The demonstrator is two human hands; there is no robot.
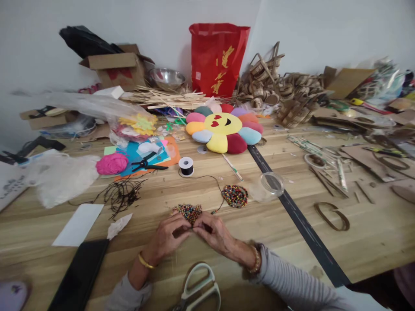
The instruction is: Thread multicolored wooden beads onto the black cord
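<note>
My left hand (170,233) and my right hand (214,233) meet fingertip to fingertip just in front of a small pile of multicoloured beads (188,211). Thumb and fingers of each are pinched together; what lies between them is too small to make out. Beyond my right hand rests a coil of strung beads (235,196). Thin black cord (207,176) runs from a spool (186,166) towards that coil, and a few beads show on a strand by my right knuckles. White-handled scissors (201,287) lie near my wrists.
A clear round lid (272,184) lies beside a long black strip (301,220). Tangled dark cords (123,194), white paper (78,224) and a black flat case (81,274) are at left. Behind sit a flower cushion (223,129), pliers (149,165) and a red bag (217,60).
</note>
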